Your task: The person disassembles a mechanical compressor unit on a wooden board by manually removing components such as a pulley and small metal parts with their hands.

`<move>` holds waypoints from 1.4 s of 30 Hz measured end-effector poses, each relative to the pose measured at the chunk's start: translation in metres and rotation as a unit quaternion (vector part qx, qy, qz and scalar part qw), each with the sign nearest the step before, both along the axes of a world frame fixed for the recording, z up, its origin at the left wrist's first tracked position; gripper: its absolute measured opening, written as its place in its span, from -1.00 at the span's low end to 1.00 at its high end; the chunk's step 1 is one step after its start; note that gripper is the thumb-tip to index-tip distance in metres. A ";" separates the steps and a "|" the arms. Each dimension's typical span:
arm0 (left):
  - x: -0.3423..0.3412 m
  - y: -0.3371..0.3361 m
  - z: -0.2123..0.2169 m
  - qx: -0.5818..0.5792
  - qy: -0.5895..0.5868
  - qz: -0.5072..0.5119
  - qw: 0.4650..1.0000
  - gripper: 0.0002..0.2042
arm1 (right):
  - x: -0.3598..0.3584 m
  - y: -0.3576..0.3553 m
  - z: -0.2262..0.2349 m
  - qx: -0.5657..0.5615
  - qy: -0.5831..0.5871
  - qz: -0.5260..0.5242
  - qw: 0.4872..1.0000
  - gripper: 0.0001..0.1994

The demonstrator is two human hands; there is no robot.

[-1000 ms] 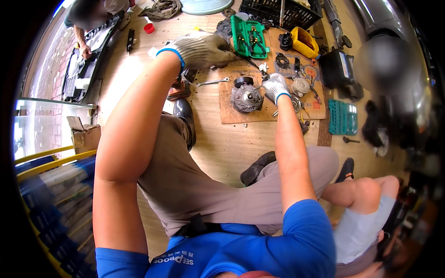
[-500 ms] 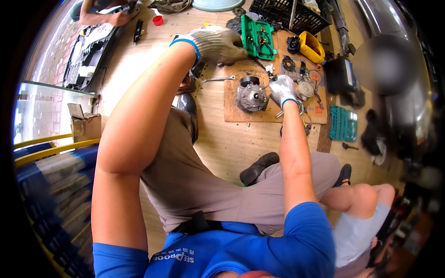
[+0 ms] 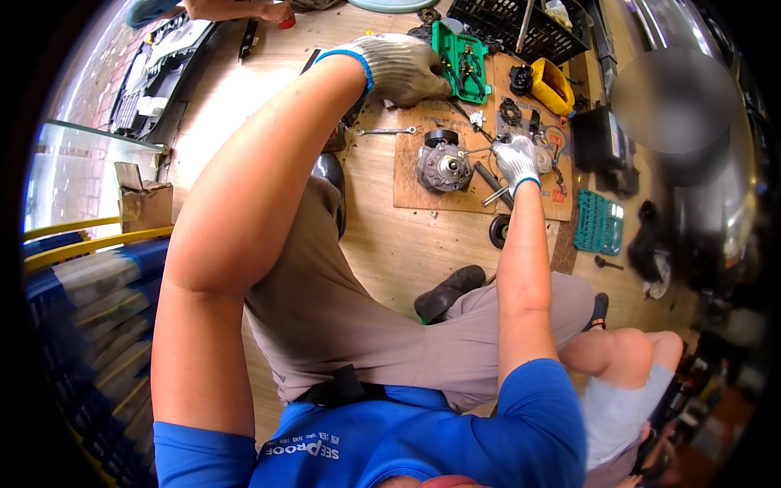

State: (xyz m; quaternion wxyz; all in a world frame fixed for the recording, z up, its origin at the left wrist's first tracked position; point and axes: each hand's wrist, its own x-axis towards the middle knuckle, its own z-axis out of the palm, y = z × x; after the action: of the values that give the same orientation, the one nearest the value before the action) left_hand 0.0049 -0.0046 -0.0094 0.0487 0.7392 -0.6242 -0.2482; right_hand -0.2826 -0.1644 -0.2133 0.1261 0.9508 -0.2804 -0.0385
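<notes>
My left hand (image 3: pixel 404 71), in a white knitted glove with dark fingers, is at the left edge of an open green case (image 3: pixel 463 73) of black-handled tools. Its fingers are curled, and whatever they hold is hidden. My right hand (image 3: pixel 516 161), gloved too, closes its fingertips around a thin metal rod (image 3: pixel 479 150). That rod points left toward a round grey metal pump-like part (image 3: pixel 444 168) with a black pulley (image 3: pixel 442 137). Below the right hand lie a dark tube (image 3: pixel 488 177) and a shiny metal piece (image 3: pixel 494 196), all over a cardboard sheet (image 3: pixel 411 192).
A combination wrench (image 3: pixel 386 131) lies left of the cardboard. Farther right are a yellow container (image 3: pixel 553 85), a black crate (image 3: pixel 529 32) and a teal tool tray (image 3: pixel 599 222). A black wheel (image 3: pixel 499 232) is by my right forearm. At the far left, another person's hand (image 3: pixel 277 12) touches a red cap.
My left hand has moved right, closer to the green case. My right hand has shifted slightly, uncovering the dark tube. The other person's hand has reached the red cap.
</notes>
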 end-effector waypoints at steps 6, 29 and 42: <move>-0.004 0.000 0.006 0.005 0.028 -0.016 0.999 -0.45 | -0.002 0.003 0.000 0.181 -0.101 -0.137 0.969 -0.85; -0.029 -0.022 0.006 -0.049 -0.001 -0.073 0.996 -0.42 | -0.093 -0.003 -0.076 0.170 0.199 -0.065 0.963 -0.76; -0.003 -0.003 -0.013 -0.056 0.022 -0.074 0.995 -0.48 | -0.111 0.062 -0.193 0.574 -0.421 -0.618 0.334 -0.91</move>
State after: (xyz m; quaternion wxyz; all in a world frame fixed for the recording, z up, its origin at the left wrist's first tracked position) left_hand 0.0021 -0.0074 -0.0223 0.0847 0.6816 -0.6888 -0.2320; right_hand -0.3932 -0.1023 -0.4062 -0.6454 0.2325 -0.7122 0.1490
